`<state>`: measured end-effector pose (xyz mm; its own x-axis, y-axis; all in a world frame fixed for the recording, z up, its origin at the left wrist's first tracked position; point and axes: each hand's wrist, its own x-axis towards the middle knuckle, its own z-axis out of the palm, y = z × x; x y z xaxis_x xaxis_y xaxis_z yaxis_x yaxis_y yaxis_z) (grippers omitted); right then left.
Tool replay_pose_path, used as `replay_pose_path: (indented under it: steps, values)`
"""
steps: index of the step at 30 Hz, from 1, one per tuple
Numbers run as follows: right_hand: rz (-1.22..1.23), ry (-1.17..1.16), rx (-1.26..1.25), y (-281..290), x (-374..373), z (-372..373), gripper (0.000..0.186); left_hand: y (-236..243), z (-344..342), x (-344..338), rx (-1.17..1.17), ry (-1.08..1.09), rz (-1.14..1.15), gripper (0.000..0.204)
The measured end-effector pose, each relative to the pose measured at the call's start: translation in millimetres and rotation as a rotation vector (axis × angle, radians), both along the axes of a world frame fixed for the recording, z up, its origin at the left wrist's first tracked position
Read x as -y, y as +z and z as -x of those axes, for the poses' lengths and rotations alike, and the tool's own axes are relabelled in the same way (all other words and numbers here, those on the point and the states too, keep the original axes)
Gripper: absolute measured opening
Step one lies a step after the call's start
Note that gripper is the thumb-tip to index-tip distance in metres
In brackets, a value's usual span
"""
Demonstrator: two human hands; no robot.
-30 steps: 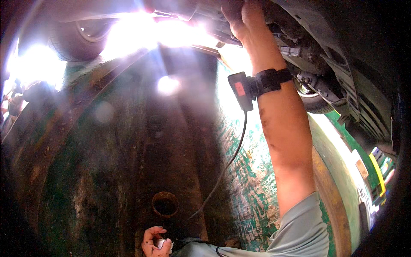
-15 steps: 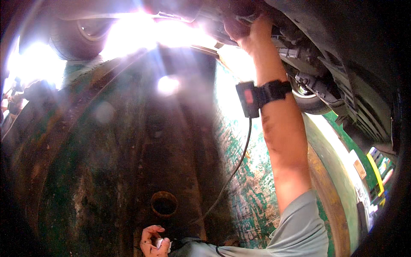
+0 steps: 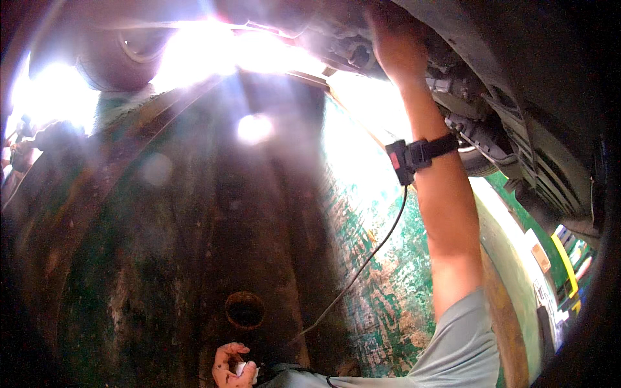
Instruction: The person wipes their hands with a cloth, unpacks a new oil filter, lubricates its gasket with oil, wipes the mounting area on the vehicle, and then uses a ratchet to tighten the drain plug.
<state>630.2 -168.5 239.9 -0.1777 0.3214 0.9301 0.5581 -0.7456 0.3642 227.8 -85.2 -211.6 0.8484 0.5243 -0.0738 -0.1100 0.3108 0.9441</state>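
My right arm stretches up to the underside of a car (image 3: pixel 349 39). My right hand (image 3: pixel 400 48) is pressed in among the dark parts there, and its fingers are lost in shadow. Around the right forearm a black strap (image 3: pixel 443 145) carries a small black box (image 3: pixel 400 161), from which a thin cable (image 3: pixel 365 262) runs down. Low in the picture, my left hand (image 3: pixel 228 365) is curled with its fingers closed round a small white thing (image 3: pixel 243 368), too little of which shows to name it.
Below the car lies a pit with worn green walls (image 3: pixel 388 291) and a dark floor with a round rusty hole (image 3: pixel 244 310). One tire (image 3: pixel 107 61) stands at the far left. Bright glare covers the far end. At right, a yellow-edged rack (image 3: pixel 568 265) holds several items.
My right hand has moved right and a little farther up along the car's underside, and the forearm with its box and cable has swung right. My left hand keeps its curl round the white thing.
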Motion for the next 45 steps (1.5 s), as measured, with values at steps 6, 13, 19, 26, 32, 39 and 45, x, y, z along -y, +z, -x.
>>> replay_pose_path:
  steps: [6, 13, 19, 26, 32, 39, 45]
  values:
    - [-0.038, 0.407, -0.656, 13, -3, 26, 0.046, 14, -3, 0, -0.043, -0.044, 0.004, 0.034]
    - [0.11, 0.095, -0.074, 3, -6, 52, 0.048, 5, -1, -1, -0.061, -0.043, 0.085, 0.035]
    - [-0.242, 0.567, -0.98, 11, -13, 59, 0.036, -1, -8, -3, 0.026, 0.01, 0.042, 0.036]
    - [0.149, 0.089, -0.548, 26, -27, 45, 0.034, -17, -1, -12, -0.036, -0.001, 0.113, 0.033]
    - [-0.215, 0.739, -1.11, 5, -13, 50, 0.035, -12, -8, -15, -0.027, -0.001, 0.147, 0.031]
    - [0.13, 0.023, -0.285, 20, -27, 29, 0.035, -10, -16, -20, -0.057, -0.025, 0.159, 0.033]
    - [0.233, -0.142, 0.082, 27, 29, -27, 0.034, -9, -15, -23, -0.033, -0.011, 0.123, 0.036]
